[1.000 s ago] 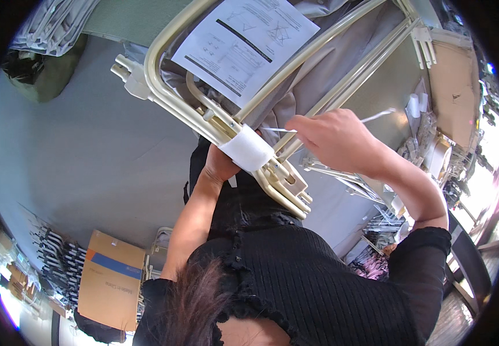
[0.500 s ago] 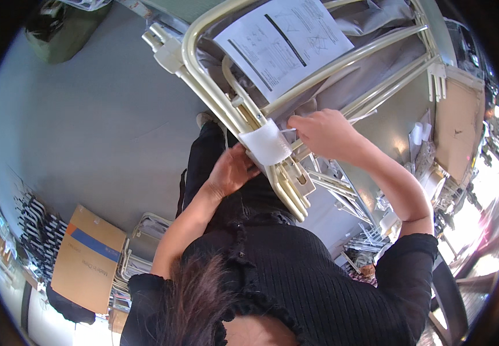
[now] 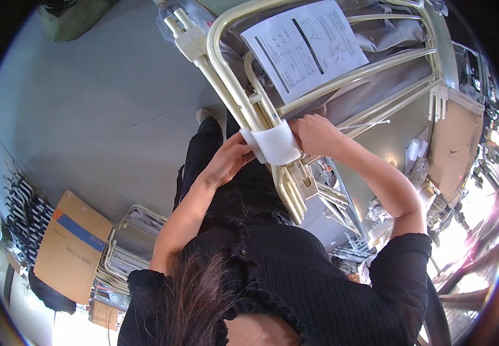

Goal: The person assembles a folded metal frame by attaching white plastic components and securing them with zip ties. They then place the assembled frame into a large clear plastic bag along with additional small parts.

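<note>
White strip, one end apparently hidden

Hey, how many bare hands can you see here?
2: the left hand at the left edge of the white foam wrap, and the right hand at its right edge. Some fingertips are hidden.

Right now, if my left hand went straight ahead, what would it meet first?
Most likely the white foam wrap around the cream tubes; your left hand seems to touch its edge, though depth is unclear.

Remotely, I saw glossy metal tubes, a matt foam wrap, smooth paper and creased cloth.
</note>
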The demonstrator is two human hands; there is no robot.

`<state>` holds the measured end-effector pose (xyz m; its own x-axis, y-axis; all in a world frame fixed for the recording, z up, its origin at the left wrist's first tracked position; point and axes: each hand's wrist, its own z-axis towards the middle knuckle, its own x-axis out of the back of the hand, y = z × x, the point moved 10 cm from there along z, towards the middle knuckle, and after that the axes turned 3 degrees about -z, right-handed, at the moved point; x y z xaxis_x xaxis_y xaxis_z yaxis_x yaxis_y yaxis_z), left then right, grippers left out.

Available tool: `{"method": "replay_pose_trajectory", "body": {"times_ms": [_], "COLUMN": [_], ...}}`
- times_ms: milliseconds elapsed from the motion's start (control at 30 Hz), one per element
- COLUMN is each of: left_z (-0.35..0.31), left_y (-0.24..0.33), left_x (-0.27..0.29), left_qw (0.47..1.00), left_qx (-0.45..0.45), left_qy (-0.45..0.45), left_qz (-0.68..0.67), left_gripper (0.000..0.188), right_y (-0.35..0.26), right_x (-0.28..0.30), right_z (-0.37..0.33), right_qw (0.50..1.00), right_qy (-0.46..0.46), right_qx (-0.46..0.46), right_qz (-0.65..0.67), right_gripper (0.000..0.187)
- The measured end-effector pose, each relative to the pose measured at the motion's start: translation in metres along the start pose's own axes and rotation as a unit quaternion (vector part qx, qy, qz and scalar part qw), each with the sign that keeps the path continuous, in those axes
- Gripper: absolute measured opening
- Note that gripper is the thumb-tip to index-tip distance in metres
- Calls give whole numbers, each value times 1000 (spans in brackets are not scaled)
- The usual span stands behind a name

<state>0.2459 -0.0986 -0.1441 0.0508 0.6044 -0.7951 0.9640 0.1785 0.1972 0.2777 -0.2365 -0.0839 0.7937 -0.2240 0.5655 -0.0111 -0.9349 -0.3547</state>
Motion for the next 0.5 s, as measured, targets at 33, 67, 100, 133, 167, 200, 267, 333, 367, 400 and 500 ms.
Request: {"method": "replay_pose_trajectory", "body": {"times_ms": [33, 67, 100, 133, 167, 200, 267, 333, 367, 400, 500], "left_z": [0, 3, 8, 12, 18, 24, 35, 42, 44, 45, 45], "left_y": [-1, -7, -13, -17, -18, -21, -27, -26, -30, -23, -20], "left_x": [0, 6, 11, 16, 16, 17, 17, 20, 22, 22, 29], "left_qw": [999, 999, 997, 992, 993, 993, 992, 982, 987, 986, 966], "left_qx": [10, 35, 60, 83, 92, 101, 111, 107, 147, 126, 164], "left_qy": [-13, 19, 52, 83, 74, 64, 37, -1, 15, 13, 29], "left_qz": [-45, -17, 11, 38, 25, 13, 52, 153, 59, 113, 196], "left_gripper": [41, 41, 41, 41, 40, 39, 36, 34, 32, 32, 36], "right_y": [-1, 0, 1, 1, 1, 1, 0, -1, 1, 3, 7], "right_x": [0, 1, 4, 8, 12, 16, 17, 2, 0, -2, -1], "right_z": [3, 3, 3, 2, 2, 2, 4, 17, 20, 20, 18], "right_qw": [1000, 1000, 1000, 999, 999, 999, 999, 998, 996, 992, 994], "right_qy": [3, 0, -3, -6, 3, 12, 31, 53, 81, 109, 97], "right_qx": [3, -6, -16, -25, -32, -38, -23, 21, 40, 59, 34], "right_qz": [-3, 9, 21, 32, 32, 33, 22, -6, 4, 13, 41], "right_gripper": [15, 14, 12, 11, 11, 11, 13, 14, 15, 15, 16]}}
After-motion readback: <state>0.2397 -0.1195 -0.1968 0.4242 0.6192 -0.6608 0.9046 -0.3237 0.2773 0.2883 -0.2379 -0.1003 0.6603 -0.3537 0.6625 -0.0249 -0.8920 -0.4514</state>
